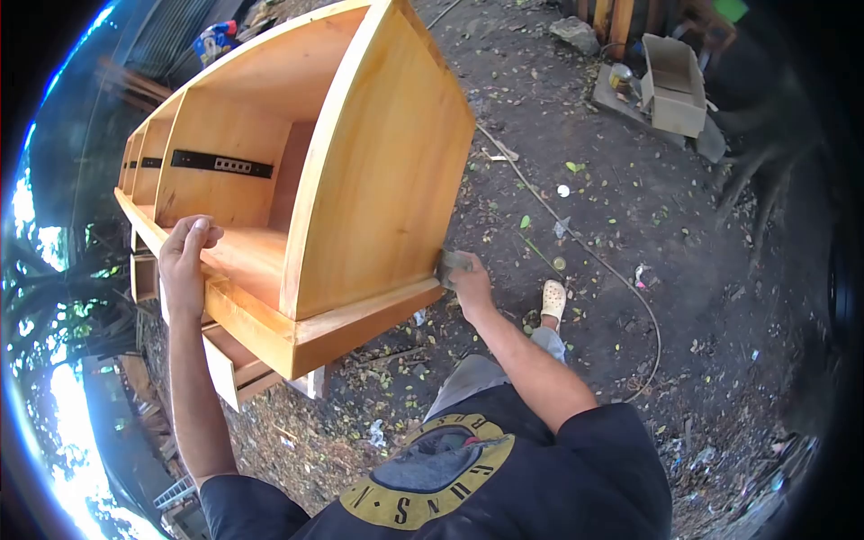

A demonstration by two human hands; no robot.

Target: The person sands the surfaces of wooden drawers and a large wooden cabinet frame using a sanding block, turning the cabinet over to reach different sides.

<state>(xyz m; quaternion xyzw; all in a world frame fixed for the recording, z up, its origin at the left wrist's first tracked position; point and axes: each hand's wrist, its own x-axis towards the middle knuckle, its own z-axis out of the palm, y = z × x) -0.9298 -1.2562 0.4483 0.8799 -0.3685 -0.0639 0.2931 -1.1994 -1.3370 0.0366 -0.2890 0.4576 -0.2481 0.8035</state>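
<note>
A varnished wooden cabinet [382,171] with a curved top edge and open compartments fills the upper left. Black strips run along the back of the compartments, the nearest strip [222,164] carrying a row of small square openings. My left hand [187,256] is at the front edge, its fingers curled in and the thumb against them, with nothing visible in the grasp. At the near lower corner of the side panel, my right hand [470,288] grips a grey, flat piece [449,262], blurred, against the wood. Below the cabinet's ledge, a drawer [236,364] sticks out.
Bare earth with leaves and scraps surrounds the cabinet. A thin hose or cable [589,247] curves across the ground on the right. An open cardboard box [675,90] stands at the upper right, near a stone [574,34]. My foot in a pale clog [553,301] is below my right hand.
</note>
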